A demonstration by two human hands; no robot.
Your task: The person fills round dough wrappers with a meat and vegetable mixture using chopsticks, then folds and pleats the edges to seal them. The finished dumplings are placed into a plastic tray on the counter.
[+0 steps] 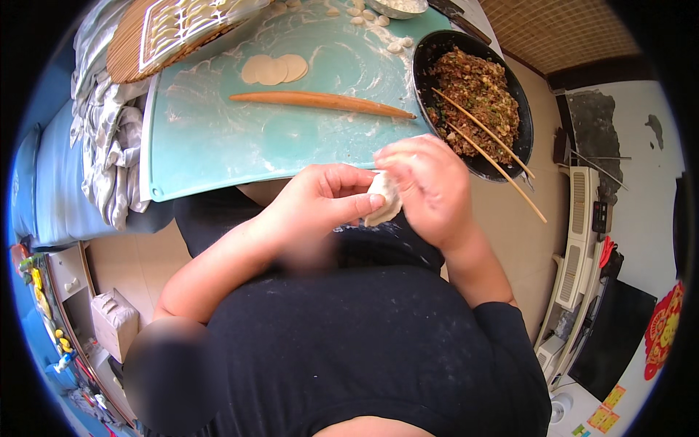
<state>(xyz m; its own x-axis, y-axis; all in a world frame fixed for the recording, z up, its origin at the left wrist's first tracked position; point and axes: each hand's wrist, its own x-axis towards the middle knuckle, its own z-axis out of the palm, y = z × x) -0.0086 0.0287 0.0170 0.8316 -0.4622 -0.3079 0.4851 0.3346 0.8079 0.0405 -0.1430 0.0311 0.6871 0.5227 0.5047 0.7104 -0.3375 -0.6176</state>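
A pale folded dumpling (384, 200) is held up in front of my body, just off the near edge of the mat. My left hand (328, 197) pinches it between thumb and fingers from the left. On its right side my right hand (428, 186) closes in with bent fingers at the dumpling's upper edge; they are somewhat blurred and partly hide it. Beyond the hands a wooden rolling pin (320, 100) lies across the floured turquoise mat (211, 146). Several round dough wrappers (271, 70) overlap behind the pin.
At the right stands a black pan (526, 109) of minced filling (477, 91), with two chopsticks (502, 146) jutting over its rim. Small dough pieces (357, 13) and a bowl of flour (400, 7) sit at the back. Dumplings fill a white rack (164, 44) on a woven tray (124, 54), far left.
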